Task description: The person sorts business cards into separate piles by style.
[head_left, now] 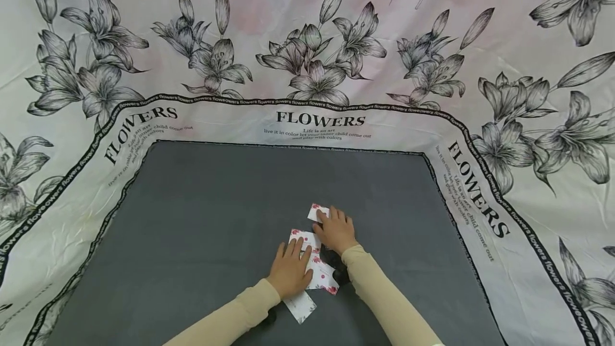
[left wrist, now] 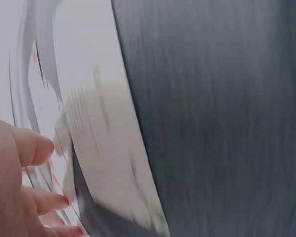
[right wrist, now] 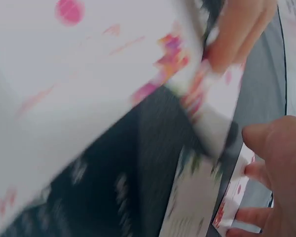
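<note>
Fingers spread, my left hand (head_left: 290, 272) rests on a loose group of small white cards on the dark grey cloth. A pink-flowered card (head_left: 300, 236) shows past its fingertips, and another pink-flowered card (head_left: 321, 275) lies to its right. Below the palm a pale card (head_left: 301, 308) with faint grey-green print sticks out, partly covered by the hand. Farther up, my right hand (head_left: 336, 229) touches a small pink-flowered card (head_left: 316, 212) with its fingers, which hide part of it. Blurred pink-printed card (right wrist: 89, 59) fills much of the right wrist view.
The dark grey cloth (head_left: 216, 202) is bordered by a white band lettered FLOWERS (head_left: 321, 119). Beyond it spreads pale fabric with black lily drawings (head_left: 322, 63). A black object (head_left: 336, 265) sits under the right wrist, beside the cards.
</note>
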Action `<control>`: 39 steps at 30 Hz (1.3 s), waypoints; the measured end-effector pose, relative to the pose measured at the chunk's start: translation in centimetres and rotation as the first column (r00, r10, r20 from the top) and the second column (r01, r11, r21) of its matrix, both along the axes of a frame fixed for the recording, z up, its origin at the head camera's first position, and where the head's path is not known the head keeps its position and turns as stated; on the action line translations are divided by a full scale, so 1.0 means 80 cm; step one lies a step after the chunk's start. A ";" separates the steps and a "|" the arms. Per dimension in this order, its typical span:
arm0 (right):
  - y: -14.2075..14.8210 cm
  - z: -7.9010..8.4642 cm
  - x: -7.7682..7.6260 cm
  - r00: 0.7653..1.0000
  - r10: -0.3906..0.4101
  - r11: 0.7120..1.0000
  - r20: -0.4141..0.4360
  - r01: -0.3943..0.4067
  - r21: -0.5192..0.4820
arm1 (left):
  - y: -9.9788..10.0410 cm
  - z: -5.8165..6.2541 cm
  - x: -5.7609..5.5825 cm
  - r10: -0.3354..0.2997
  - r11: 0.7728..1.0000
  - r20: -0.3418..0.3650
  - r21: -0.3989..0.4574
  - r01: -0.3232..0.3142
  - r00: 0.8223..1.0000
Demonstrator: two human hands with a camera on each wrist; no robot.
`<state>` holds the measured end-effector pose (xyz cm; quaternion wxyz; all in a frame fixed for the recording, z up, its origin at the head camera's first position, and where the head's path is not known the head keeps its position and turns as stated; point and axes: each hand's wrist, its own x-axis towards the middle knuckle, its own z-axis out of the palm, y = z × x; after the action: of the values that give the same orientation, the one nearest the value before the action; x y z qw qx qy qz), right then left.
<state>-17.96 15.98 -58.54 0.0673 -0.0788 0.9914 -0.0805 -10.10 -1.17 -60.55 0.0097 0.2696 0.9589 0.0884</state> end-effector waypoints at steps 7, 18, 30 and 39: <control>-0.007 -0.004 0.013 0.998 0.065 0.998 0.012 -0.065 0.001 | -0.005 0.002 0.026 0.002 1.000 0.046 0.000 -0.002 0.999; 0.068 -0.021 0.009 0.986 -0.159 0.986 0.056 0.162 -0.041 | -0.013 0.008 0.046 -0.128 0.988 0.015 0.083 0.127 0.992; 0.140 -0.005 0.024 0.934 -0.347 0.934 -0.082 0.337 -0.115 | -0.017 0.003 0.053 -0.240 0.970 0.035 0.046 0.238 0.970; 0.069 -0.014 0.083 0.972 0.035 0.992 -0.231 -0.061 -0.108 | -0.029 -0.005 -0.020 0.063 0.989 0.054 0.128 -0.069 0.997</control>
<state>-11.29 21.50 -59.67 -0.0499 -0.1151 0.9841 -0.1259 -11.70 -3.49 -60.93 0.0130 0.2355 0.9589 0.1576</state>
